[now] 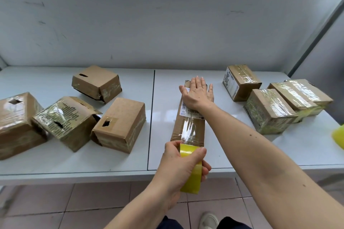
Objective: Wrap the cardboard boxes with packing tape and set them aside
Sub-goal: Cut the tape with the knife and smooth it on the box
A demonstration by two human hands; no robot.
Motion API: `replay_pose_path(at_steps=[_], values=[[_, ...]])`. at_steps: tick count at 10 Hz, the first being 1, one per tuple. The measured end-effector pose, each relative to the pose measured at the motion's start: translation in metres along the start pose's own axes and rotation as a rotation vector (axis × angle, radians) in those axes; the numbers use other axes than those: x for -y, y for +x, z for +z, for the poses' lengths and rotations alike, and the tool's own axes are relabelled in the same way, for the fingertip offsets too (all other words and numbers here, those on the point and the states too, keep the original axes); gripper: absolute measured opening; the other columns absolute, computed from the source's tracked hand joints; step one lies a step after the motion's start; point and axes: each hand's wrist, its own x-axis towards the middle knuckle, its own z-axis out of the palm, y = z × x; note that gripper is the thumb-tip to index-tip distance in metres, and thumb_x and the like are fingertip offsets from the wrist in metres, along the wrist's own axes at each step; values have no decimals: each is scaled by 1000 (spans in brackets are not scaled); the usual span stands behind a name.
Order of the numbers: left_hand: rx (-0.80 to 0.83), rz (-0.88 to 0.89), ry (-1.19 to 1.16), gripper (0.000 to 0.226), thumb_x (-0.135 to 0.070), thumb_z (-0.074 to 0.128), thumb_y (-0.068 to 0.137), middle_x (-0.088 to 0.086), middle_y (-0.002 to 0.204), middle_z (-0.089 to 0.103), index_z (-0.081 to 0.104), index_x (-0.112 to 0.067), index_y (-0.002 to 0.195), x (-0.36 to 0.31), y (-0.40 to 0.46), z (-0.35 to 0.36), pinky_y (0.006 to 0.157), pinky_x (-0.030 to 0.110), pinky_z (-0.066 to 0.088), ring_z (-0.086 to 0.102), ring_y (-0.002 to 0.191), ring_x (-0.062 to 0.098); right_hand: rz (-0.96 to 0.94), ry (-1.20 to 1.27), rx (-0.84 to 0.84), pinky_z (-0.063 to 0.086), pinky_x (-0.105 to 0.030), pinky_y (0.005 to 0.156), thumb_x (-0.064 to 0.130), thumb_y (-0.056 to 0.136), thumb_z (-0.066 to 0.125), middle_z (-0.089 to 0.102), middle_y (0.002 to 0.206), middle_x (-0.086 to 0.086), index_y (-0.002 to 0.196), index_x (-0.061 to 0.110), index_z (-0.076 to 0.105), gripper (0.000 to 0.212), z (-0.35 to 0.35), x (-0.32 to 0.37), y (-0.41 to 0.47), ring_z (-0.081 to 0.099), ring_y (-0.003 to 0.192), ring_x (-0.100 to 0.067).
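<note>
Flat right hand (198,92) presses the long narrow brown cardboard box (189,117) at frame centre while the left hand (183,165) grips the yellow packing-tape roll (191,171), its strip half laid; three taped boxes (268,110) wait right, four battered ones (74,113) left, likely undone.

Matt brown cardboard box (189,121), glossy clear film; shiny yellow plastic tape roll (191,173); smooth white table (74,160).
</note>
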Motion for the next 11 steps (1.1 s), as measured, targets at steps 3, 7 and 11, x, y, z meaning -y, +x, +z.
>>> replay_pose_path(at_steps=[3, 7, 11], values=[[-63, 58, -4, 43, -13, 71, 91, 18, 73, 73, 36, -27, 111, 15, 3, -5, 55, 30, 55, 65, 56, 21, 2, 3, -8, -17, -45, 119, 62, 100, 12, -11, 166, -2, 158, 13, -3, 77, 1, 0, 0, -18, 151, -16], [-100, 85, -68, 86, -3, 80, 80, 20, 106, 67, 25, -51, 126, 32, 17, -12, 59, 39, 59, 70, 62, 31, -7, 22, -23, -18, -47, 117, 60, 101, 14, -15, 165, 0, 158, 13, -3, 76, 1, 1, -2, -20, 150, -17], [-76, 81, -57, 77, -7, 80, 82, 17, 110, 67, 33, -44, 131, 30, 28, -11, 57, 36, 59, 74, 65, 28, -217, -41, 102, -13, -43, 121, 63, 100, 11, -13, 165, 6, 159, 22, -3, 73, -5, -1, -101, -18, 150, -13]])
